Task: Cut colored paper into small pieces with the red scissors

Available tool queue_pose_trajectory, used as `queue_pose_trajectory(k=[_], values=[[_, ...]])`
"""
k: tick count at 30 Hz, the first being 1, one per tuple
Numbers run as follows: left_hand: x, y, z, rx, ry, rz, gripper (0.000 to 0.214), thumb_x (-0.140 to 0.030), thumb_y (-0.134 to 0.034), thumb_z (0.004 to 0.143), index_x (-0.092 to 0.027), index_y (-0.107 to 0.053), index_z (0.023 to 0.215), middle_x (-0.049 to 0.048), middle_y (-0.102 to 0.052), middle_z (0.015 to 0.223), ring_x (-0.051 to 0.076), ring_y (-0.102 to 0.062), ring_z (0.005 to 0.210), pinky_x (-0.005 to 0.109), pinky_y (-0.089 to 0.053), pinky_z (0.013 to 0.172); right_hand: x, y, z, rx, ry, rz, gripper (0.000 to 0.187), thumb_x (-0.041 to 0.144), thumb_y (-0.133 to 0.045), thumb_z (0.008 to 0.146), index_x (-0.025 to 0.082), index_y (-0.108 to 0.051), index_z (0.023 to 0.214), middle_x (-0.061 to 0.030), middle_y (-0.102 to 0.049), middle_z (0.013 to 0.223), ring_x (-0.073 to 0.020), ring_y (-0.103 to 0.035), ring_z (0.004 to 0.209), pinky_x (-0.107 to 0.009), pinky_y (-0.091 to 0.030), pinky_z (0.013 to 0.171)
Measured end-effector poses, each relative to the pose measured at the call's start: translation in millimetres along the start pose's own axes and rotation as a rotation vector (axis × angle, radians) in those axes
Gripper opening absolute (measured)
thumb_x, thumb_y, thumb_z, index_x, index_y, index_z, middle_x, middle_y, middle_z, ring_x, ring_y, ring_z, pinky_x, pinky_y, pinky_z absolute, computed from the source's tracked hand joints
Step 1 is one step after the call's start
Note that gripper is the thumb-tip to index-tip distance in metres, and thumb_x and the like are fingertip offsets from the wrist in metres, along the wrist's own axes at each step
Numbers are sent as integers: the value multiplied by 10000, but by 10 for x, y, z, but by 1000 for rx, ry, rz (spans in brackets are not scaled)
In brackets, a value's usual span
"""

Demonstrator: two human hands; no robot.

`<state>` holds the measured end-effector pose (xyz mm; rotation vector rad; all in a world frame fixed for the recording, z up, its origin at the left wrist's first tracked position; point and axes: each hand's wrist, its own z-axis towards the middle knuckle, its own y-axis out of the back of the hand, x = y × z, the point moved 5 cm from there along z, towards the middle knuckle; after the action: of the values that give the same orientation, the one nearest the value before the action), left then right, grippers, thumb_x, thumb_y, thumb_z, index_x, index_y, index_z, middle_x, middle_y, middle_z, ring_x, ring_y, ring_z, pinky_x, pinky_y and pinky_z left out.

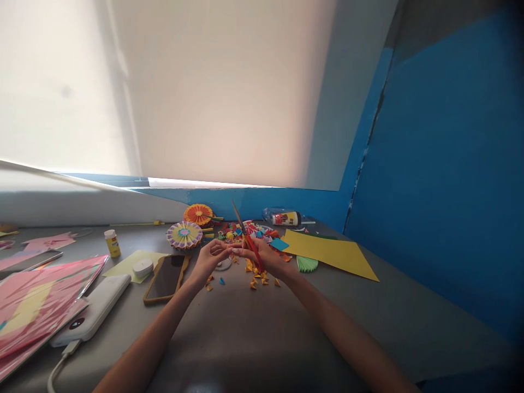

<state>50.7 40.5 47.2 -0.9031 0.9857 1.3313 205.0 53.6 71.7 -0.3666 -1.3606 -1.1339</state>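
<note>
In the head view, the right hand [267, 256], at the centre of the frame, grasps red scissors [254, 252], blades pointing up and slightly left; part of the handles is covered by the hand. The fingers of the left hand [208, 262] are drawn together and meet the right fingertips; whether they pinch a paper piece cannot be told, as anything there is too small to make out. Below lie orange folded pieces [254, 285], some hidden by the hands, while a clear ring [224, 266] shows only in part beside the left hand. The heap of coloured scraps [233, 233] behind is too jumbled to separate. The pink wrapped sheets [53, 289] are cut off at the left edge, and the white cable [61, 364] at the bottom. The desk [245, 338] offers its widest room between the forearms and toward the lower right, past the yellow sheet [333, 252]
</note>
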Motion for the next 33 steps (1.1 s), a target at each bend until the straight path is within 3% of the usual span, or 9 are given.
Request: queue_pose_trajectory(k=[4, 7, 10, 13, 16, 20, 23, 29, 33], values=[[16, 80, 34, -103, -30, -54, 368, -443, -743, 653, -176, -531, 792, 15, -672, 740, 186, -667, 775, 268, -500, 693, 28, -36, 6, 14, 83, 116, 374, 546, -590, 791, 189, -566, 897, -35, -594, 892, -174, -600, 823, -301, -500, 745], [-4, 167, 45, -191, -48, -77, 382, -460, -742, 649, -167, -560, 812, 21, -684, 705, 207, -682, 787, 320, -520, 759, -3, 41, 27, -85, 113, 131, 395, 570, -519, 826, 194, -553, 942, -34, -580, 879, -163, -595, 769, -288, -508, 688], [-39, 207, 56, -215, -81, -102, 403, -466, -727, 665, -142, -609, 874, 71, -722, 820, 234, -681, 886, 351, -512, 842, -76, 184, 53, -209, 98, 49, 421, 593, -496, 825, 185, -548, 914, -29, -556, 808, -153, -560, 682, -259, -478, 582], [-58, 212, 71, -232, -117, -116, 448, -480, -702, 685, -126, -623, 948, 115, -721, 956, 258, -659, 983, 372, -501, 887, -138, 247, 73, -229, 67, 23, 439, 593, -501, 821, 181, -552, 963, -44, -562, 832, -156, -544, 691, -251, -453, 568], [-69, 225, 77, -272, -153, -75, 433, -482, -686, 700, -136, -621, 953, 113, -721, 952, 261, -660, 979, 376, -506, 875, -148, 178, 74, -188, 51, 33, 437, 596, -496, 824, 183, -559, 955, -48, -563, 839, -154, -536, 712, -245, -440, 590], [-79, 270, 80, -306, -194, -12, 367, -451, -688, 714, -144, -638, 909, 101, -713, 919, 260, -663, 951, 365, -507, 848, -145, -47, 53, -42, -12, 36, 463, 628, -488, 811, 173, -560, 862, -22, -531, 734, -123, -490, 610, -224, -388, 516], [-65, 303, 94, -320, -202, -89, 332, -432, -679, 731, -156, -619, 905, 95, -706, 946, 253, -654, 977, 369, -498, 863, -165, -171, 35, 47, -69, 16, 477, 640, -539, 769, 166, -541, 815, -5, -515, 691, -104, -468, 557, -211, -357, 478], [-49, 344, 122, -358, -195, -103, 377, -423, -694, 720, -167, -615, 984, 63, -699, 874, 222, -671, 892, 338, -503, 828, -269, -220, 44, 104, -115, -20, 509, 673, -510, 765, 166, -525, 803, -9, -561, 677, -89, -474, 495, -197, -347, 442], [11, 384, 118, -389, -100, -202, 395, -388, -742, 676, -150, -644, 976, 69, -701, 912, 218, -659, 921, 332, -485, 872, -384, -238, 55, 206, -163, -19, 519, 677, -549, 735, 160, -531, 774, -18, -585, 648, -96, -489, 491, -183, -353, 416]])
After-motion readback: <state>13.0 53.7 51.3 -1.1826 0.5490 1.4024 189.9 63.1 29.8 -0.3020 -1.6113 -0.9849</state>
